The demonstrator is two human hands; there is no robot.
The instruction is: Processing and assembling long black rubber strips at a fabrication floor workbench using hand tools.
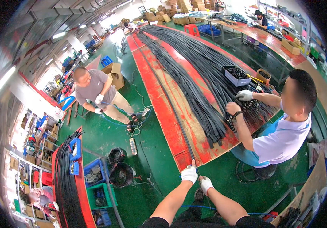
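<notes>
My left hand (189,174), in a white glove with bare fingertips, is closed around the end of a long black cable-like strip (178,121) at the near corner of the red table. From there the strip runs along the table's left side toward the far end. Just to the right and slightly nearer me, my right hand (206,184) is gloved too, its fingers curled together. What it grips is too small to make out. Beside the strip lies a narrow bundle of black strips (188,85), with a wider bundle (194,57) farther right.
At the right, a seated co-worker (281,133) handles strip ends near a grey box (236,76) of small black parts. Another person (98,91) stands left with a blue hose. Black buckets (120,174), blue and green crates (101,195) and a power strip (133,146) occupy the green floor.
</notes>
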